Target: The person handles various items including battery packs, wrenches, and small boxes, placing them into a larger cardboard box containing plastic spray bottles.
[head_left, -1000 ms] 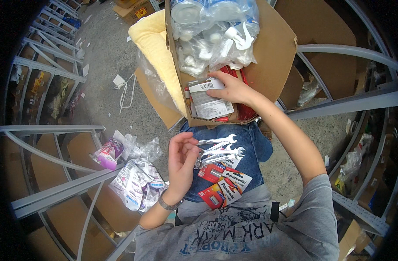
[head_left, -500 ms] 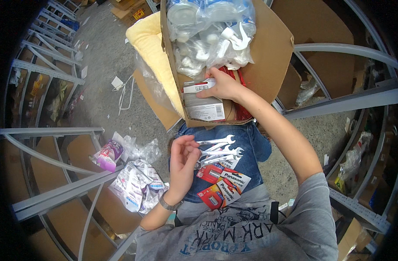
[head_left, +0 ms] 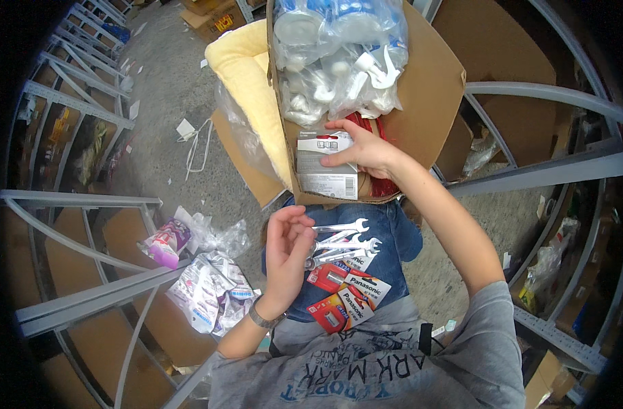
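Several silver open-ended wrenches (head_left: 356,246) lie across my jeans, fanned out. My left hand (head_left: 289,247), with a watch on its wrist, is curled round their left ends. In the open cardboard box (head_left: 427,102), my right hand (head_left: 366,151) pinches a grey and white carded pack (head_left: 327,178), which shows its printed back. It looks like a battery pack, its thumb side on top and the other fingers partly hidden. Red and white battery blister packs (head_left: 339,308) rest on my lap below the wrenches, partly overlapping.
Clear bags with white spray nozzles (head_left: 373,68) and blue-topped bottles fill the box's far part. Red stringy material (head_left: 383,185) sits beside the pack. A yellow cloth (head_left: 240,58) leans outside. Silvery packets (head_left: 213,290) lie left, and metal shelving (head_left: 550,170) stands on both sides.
The carded pack has shifted slightly right and down in the view, together with the box. My right hand has lifted its fingers a little around it. The left hand keeps the wrenches.
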A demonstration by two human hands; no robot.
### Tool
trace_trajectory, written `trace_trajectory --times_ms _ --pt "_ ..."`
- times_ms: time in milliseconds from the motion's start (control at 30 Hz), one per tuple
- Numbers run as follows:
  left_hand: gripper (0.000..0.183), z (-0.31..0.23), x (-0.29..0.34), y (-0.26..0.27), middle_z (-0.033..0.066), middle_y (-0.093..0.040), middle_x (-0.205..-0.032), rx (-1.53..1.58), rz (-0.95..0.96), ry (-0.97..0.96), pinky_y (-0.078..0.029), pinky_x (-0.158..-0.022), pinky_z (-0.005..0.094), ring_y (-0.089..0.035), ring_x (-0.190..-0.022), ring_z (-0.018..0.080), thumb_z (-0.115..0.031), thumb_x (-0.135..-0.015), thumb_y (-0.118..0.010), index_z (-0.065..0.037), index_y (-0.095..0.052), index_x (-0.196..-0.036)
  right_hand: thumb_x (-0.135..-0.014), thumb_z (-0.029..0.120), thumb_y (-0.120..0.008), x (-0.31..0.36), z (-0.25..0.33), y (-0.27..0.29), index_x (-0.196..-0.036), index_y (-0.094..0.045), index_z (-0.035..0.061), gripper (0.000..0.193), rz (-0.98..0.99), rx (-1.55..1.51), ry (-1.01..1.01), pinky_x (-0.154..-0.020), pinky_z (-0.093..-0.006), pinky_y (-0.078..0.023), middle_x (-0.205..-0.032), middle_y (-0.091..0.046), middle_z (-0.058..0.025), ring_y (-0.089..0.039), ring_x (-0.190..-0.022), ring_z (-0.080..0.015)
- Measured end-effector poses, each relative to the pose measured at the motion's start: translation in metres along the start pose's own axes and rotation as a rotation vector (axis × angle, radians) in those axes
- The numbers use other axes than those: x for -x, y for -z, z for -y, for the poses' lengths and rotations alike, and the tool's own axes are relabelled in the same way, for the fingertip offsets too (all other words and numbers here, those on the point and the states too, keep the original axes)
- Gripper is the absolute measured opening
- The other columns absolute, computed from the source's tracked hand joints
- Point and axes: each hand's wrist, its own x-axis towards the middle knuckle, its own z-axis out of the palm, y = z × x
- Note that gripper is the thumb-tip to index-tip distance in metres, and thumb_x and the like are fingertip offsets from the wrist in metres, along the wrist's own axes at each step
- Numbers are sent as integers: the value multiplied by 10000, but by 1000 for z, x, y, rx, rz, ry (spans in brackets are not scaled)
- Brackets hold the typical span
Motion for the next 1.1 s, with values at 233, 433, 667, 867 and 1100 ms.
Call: trace_trajectory --times_ms 233,433,667,867,1100 --pt "339 -20 -10 -6 72 -508 -1057 40 9 -58 -432 -829 275 -520 -951 146 -71 -897 -517 -41 -405 -1216 -630 56 -801 15 17 9 -1265 -406 66 748 -157 279 323 -878 -300 -439 -1109 -553 -80 -532 -1024 -175" --pt "746 -51 -41 -38 184 -341 -1356 -179 140 -249 -305 -1046 363 -362 -1277 256 -127 -832 -628 -16 -165 -1406 -628 91 -801 90 73 18 -1308 -345 91 819 -198 355 453 -901 -321 -436 -1093 -556 -100 -549 -1026 -183" --pt "925 -21 -95 -59 201 -310 -1368 -276 162 -187 -417 -953 348 -414 -1216 222 -130 -791 -703 -29 -42 -1430 -624 96 -791 108 74 18 -1320 -329 72 836 -198 384 461 -906 -321 -432 -1128 -534 -122 -541 -1046 -188" --pt "710 -26 -97 -61 138 -421 -1283 166 339 -57 -414 -938 293 -481 -1122 171 -144 -880 -602 6 -140 -1398 -651 123 -797 104 73 13 -1364 -295 65 874 -219 286 500 -899 -318 -437 -1147 -531 -129 -541 -1051 -191" --pt "675 -19 -93 -74 134 -381 -1312 304 149 -123 -367 -977 297 -421 -1179 175 -127 -903 -557 -21 -124 -1409 -916 272 -540 105 51 -8 -1396 -236 4 628 -399 298 608 -992 -338 -356 -1303 -439 -222 -459 -1185 -249"
